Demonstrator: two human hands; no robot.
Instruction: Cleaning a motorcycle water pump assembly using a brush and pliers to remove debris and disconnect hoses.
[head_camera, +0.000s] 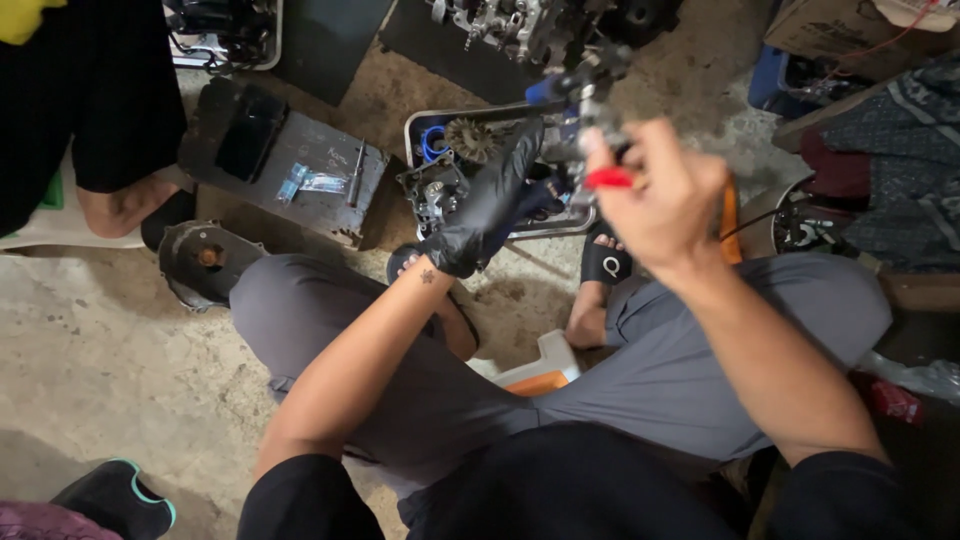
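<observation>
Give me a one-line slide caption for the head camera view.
Gloved left hand steadies a small metal part while right hand works a red-handled tool.

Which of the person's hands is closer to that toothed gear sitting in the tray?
The left. The gloved left hand is right beside the toothed gear, just to its lower right in the picture. The bare right hand, gripping a red-handled tool, is farther off to the right.

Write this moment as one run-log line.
left hand: black glove, steadies metal part | right hand: bare, grips red-handled tool | below: parts tray, concrete floor
</observation>
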